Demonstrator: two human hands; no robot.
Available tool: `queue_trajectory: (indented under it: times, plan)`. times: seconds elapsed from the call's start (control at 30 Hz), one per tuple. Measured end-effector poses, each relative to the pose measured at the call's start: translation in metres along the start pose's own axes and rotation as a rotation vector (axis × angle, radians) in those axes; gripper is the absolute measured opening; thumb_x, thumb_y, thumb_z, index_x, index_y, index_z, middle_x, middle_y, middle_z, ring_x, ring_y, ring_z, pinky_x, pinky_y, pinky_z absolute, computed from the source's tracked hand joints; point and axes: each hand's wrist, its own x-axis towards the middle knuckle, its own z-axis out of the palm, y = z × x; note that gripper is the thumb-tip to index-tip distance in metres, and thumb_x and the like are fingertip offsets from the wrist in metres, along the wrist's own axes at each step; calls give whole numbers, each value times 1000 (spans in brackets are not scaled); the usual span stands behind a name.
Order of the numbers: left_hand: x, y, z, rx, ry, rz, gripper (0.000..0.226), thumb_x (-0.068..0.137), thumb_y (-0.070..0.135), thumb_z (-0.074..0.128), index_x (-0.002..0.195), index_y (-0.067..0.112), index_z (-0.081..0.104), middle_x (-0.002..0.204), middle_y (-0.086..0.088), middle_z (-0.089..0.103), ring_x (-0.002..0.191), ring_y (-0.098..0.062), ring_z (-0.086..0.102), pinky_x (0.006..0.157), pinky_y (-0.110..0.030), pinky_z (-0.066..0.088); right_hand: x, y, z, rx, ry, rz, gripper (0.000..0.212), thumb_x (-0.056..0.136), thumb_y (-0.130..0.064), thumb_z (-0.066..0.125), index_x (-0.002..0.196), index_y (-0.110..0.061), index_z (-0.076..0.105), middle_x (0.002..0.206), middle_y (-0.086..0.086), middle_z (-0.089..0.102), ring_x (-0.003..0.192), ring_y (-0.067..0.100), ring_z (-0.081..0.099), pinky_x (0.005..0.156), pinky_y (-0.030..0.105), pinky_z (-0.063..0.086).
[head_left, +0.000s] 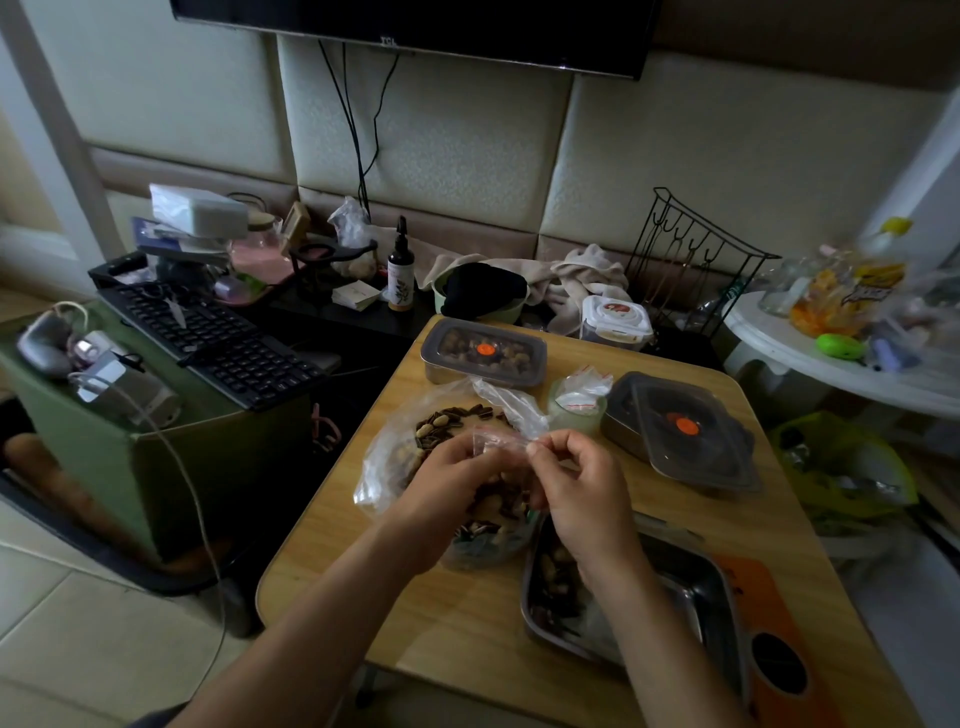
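Observation:
A small clear zip bag (493, 512) filled with peanuts and striped seeds is held above the wooden table (452, 618). My left hand (447, 488) grips its left side and top edge. My right hand (576, 483) pinches the bag's top strip between thumb and fingertips. Behind them a larger open plastic bag (415, 436) lies on the table with more seeds and peanuts in it. A steel tray (691, 587) with some nuts sits under my right wrist.
A lidded steel box of nuts (483, 353) stands at the table's far edge. Right of it are a small cup with zip bags (576, 410) and another steel box with a loose clear lid (685, 431). A keyboard (208, 332) lies on a green box at left.

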Motion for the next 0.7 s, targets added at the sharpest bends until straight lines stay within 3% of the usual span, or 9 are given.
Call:
queue_trajectory:
  times: [0.13,0.3,0.47,0.6,0.7]
  plan:
    - [2,1,-1,-5,50,-10,27,96,27,64,115,7,66,108,-20,74,99,-37,73,85,-47,60,2,-2,-5,64,30,64,11,98,-23,67,89,-17,70,67,-2,65,61,12,61,61,28,52]
    - [1,2,-3,10,73,11,12,96,24,64,94,15,71,104,-20,74,100,-40,72,80,-45,61,1,-3,-6,80,-72,97,12,99,-26,68,92,-18,74,69,-4,67,60,10,61,57,22,48]
    - [0,2,-2,38,31,23,23,98,25,64,109,7,71,105,-21,74,97,-37,74,87,-52,59,0,-4,-5,69,-79,58,13,98,-27,70,91,-18,76,75,-5,71,61,6,62,57,19,50]
    - [-1,0,-1,81,23,45,21,97,25,64,110,10,73,105,-15,76,99,-34,74,91,-47,60,1,-1,-5,25,-77,32,14,99,-29,69,90,-20,76,80,-4,74,68,10,67,63,26,55]
    - [0,0,-1,94,43,57,18,97,24,65,107,12,74,105,-13,76,100,-31,73,89,-43,60,1,-1,-7,-34,-90,-3,16,99,-30,68,88,-20,74,73,-8,70,62,5,63,61,21,51]
